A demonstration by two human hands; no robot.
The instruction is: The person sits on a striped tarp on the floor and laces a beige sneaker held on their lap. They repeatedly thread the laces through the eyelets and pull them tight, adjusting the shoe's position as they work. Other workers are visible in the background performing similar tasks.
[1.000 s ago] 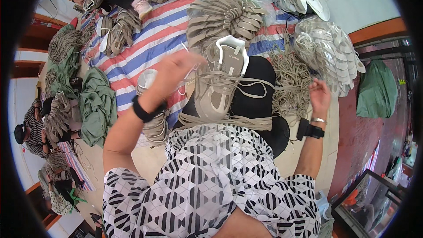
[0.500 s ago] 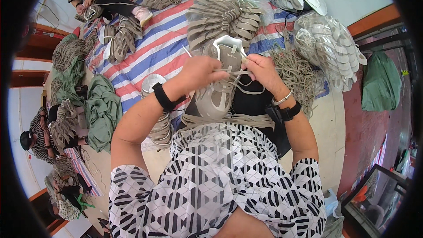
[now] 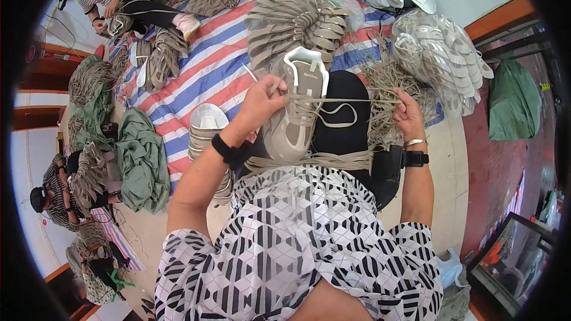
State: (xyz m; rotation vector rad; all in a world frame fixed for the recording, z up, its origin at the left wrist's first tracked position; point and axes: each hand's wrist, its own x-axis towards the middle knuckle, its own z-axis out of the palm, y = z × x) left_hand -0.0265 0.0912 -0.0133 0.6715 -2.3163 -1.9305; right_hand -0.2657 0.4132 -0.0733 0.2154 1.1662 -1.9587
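Observation:
A beige and grey shoe upper (image 3: 288, 134) with a white collar lies over my lap, its toe toward me. My left hand (image 3: 262, 107) is closed at the upper's left side, with a thin white pointed tool (image 3: 250, 72) sticking out of it. The left fingertips press by the lacing; what else they pinch is hidden. Off to the right, my right hand (image 3: 409, 116) pinches a flat beige shoelace (image 3: 351, 101), pulled straight and level from the eyelets. Another part of the lace hangs in a loose loop right of the upper, over dark cloth.
Beige laces (image 3: 309, 162) lie across my lap. A stack of uppers (image 3: 208, 120) stands at my left. Fanned uppers (image 3: 297, 27), a lace heap (image 3: 386, 77) and bagged uppers (image 3: 437, 59) lie on or beside the striped sheet (image 3: 208, 50). Other people sit at the left.
My right hand has moved away from the shoe upper to the right, drawing the shoelace out taut. My left hand has stayed by the upper's left side.

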